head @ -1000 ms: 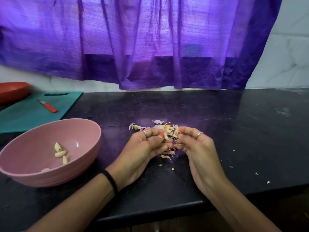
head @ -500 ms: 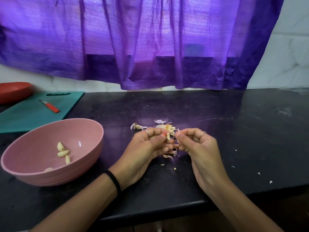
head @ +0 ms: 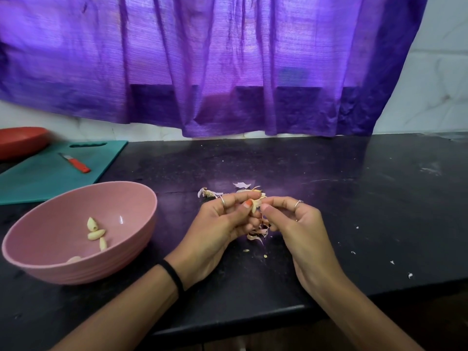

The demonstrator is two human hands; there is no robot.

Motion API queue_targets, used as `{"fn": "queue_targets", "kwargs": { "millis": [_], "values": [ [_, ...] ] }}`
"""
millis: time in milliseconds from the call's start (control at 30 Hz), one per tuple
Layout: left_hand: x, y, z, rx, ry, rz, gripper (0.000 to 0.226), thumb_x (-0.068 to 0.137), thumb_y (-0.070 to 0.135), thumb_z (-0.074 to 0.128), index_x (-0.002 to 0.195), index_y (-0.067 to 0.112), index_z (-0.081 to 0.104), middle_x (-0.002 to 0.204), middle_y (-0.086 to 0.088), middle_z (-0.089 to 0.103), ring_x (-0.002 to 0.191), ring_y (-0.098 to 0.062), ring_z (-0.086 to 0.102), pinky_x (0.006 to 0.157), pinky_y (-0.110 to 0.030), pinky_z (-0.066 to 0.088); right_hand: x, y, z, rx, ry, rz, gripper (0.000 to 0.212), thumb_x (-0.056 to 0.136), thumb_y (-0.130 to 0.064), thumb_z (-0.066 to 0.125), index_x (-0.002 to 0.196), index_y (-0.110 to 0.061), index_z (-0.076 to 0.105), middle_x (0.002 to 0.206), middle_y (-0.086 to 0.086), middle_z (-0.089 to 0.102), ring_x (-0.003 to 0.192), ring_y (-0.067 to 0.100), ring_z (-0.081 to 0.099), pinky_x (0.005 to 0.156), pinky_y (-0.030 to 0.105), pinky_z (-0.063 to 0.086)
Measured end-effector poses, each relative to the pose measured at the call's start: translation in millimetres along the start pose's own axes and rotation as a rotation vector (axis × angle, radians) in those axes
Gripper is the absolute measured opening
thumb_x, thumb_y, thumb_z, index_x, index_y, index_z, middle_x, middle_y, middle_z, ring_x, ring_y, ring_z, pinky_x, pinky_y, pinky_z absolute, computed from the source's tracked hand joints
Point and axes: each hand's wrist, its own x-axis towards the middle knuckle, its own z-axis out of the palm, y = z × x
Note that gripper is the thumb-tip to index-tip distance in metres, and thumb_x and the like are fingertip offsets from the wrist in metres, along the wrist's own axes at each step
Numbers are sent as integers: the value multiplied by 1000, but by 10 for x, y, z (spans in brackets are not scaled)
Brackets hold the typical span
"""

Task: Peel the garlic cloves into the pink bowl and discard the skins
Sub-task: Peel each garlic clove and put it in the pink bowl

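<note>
At the centre of the frame the left hand [head: 215,229] and right hand [head: 298,224] meet fingertip to fingertip over the black counter [head: 354,198], fingers of both curled in. Between them is a garlic clove [head: 255,204], small and pale cream-yellow, with papery skin flaring off it; the left thumb, nail painted orange, pinches it against the forefinger, and the right thumb and forefinger nip at its right edge. Loose skins [head: 257,235], thin, curled and whitish with a purple tinge, lie on the counter just under and just behind the hands. At lower left sits the pink bowl [head: 63,269], ribbed on the outside, with peeled cloves [head: 95,233] in it, smooth and ivory. In the upper left a teal cutting board [head: 38,178] carries a red-handled knife [head: 76,163]
</note>
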Motion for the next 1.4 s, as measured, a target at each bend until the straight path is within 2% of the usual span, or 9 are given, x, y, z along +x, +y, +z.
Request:
{"fn": "queue_targets", "kwargs": {
  "millis": [200, 433, 567, 833, 933, 1000, 1100, 1233, 1400],
  "values": [
    [-3, -10, -4, 12, 0, 23, 22, 90, 2, 54, 108, 8, 65, 65, -3, 63, 60, -6, 59, 61, -15, 51, -10, 1, 7, -43, -24, -25, 6, 85, -3, 68, 86, -8, 70, 67, 1, 70, 59, 3, 64, 55, 12, 46],
    [16, -29, -4, 45, 11, 33, 8, 88, 3, 58, 94, 5, 63, 67, -4, 66, 58, -8, 59, 64, -19, 51, -4, 4, 11, -72, -8, -23, 12, 86, -1, 65, 80, -11, 68, 64, -3, 68, 57, 1, 60, 56, 14, 46],
    [15, -43, -9, 69, -2, 47, 8, 88, 1, 57, 90, 7, 63, 69, -5, 66, 58, -9, 58, 65, -20, 51, 22, 18, -14, -43, 72, -17, 15, 89, -2, 61, 79, -13, 67, 63, -3, 63, 57, 4, 56, 58, 17, 47],
    [6, -40, -3, 117, 24, 119, 11, 88, 2, 59, 95, 9, 64, 71, -3, 63, 61, -9, 59, 60, -19, 52, 12, 3, -26, 22, 48, 20, 23, 88, 4, 53, 80, -11, 68, 62, -6, 64, 58, 2, 58, 58, 17, 46],
    [-4, -29, 2, 137, 34, 146, 12, 86, 1, 61, 94, 10, 64, 71, 0, 64, 60, -8, 60, 60, -18, 52, 7, -19, -24, 76, 49, 16, 24, 93, -10, 55, 70, -11, 64, 62, -2, 59, 62, 8, 55, 62, 23, 45],
    [-8, -20, 4, 143, 34, 160, 13, 86, 1, 62, 94, 10, 64, 74, -1, 65, 61, -8, 60, 61, -19, 53, -4, -26, -21, 77, 41, -2, 25, 92, -14, 59, 68, -11, 60, 58, -5, 58, 58, 4, 54, 58, 18, 45],
    [-15, -11, 0, 148, 34, 182, 14, 85, -1, 62, 96, 8, 64, 76, -3, 67, 64, -10, 63, 62, -20, 54, -12, -33, -19, 81, 22, -17, 19, 87, -3, 63, 70, -10, 57, 55, -8, 58, 52, 1, 54, 53, 13, 45],
    [-15, -14, 3, 158, 46, 203, 17, 84, -2, 62, 94, 11, 66, 77, -2, 66, 66, -6, 62, 63, -17, 52, 4, -8, -21, 45, 24, -23, 19, 84, 9, 62, 77, -9, 61, 61, -8, 65, 56, 0, 60, 55, 13, 46],
    [-17, -19, 11, 248, 57, 242, 21, 84, 0, 64, 94, 17, 70, 80, -4, 70, 75, -15, 63, 69, -18, 53, 9, -1, -22, 44, -6, 0, 20, 87, 8, 55, 82, -5, 70, 67, -1, 68, 61, 1, 62, 56, 12, 46]
  ]
}}
